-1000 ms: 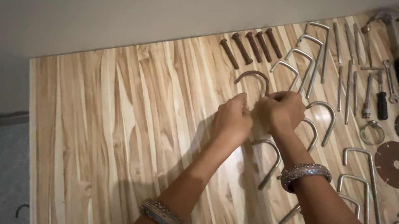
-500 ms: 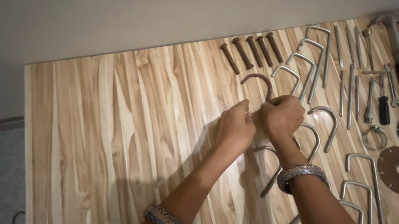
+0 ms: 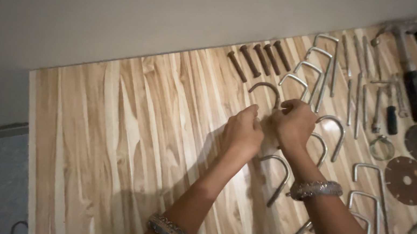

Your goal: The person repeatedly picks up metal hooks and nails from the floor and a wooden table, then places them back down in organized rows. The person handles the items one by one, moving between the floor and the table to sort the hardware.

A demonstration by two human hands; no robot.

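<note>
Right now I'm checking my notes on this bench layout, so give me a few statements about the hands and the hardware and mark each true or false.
1. Both hands, left hand and right hand, are on the rusty U-bolt. True.
2. Four rusty bolts lie beside the wall. True.
3. The right hand grips the hammer. False: the hammer lies untouched at the far right.
4. The cutting discs are stacked on the U-bolts. False: they lie flat on the table, to the right.
5. Each wrist wears a bracelet. True.
</note>
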